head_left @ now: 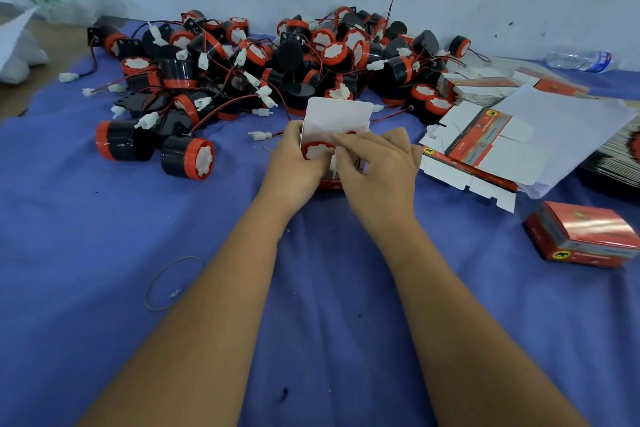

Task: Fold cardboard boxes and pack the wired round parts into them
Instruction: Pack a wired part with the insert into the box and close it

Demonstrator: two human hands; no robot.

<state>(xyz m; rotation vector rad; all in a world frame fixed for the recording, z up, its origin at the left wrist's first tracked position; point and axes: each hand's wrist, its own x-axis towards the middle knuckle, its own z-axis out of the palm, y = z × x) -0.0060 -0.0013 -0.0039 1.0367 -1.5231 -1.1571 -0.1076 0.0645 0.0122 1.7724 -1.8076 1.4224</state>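
- Steadying the open box (337,121), the left hand (294,159) wraps its fingers round the side wall so the mouth stays up.
- Right hand (375,166) fingers pinch the white plug, tucking the wire beside the round part (317,150) already seated inside.
- Loose parts (263,59) heap behind, flat blanks (485,142) to the right, within reach on the tabletop (104,253).

A blue cloth (104,236) covers the surface. A heap of wired round parts (277,62) fills the upper middle. Flat box blanks (485,146) and a folded red box (585,236) lie right, a wire ring (173,282) lower left.
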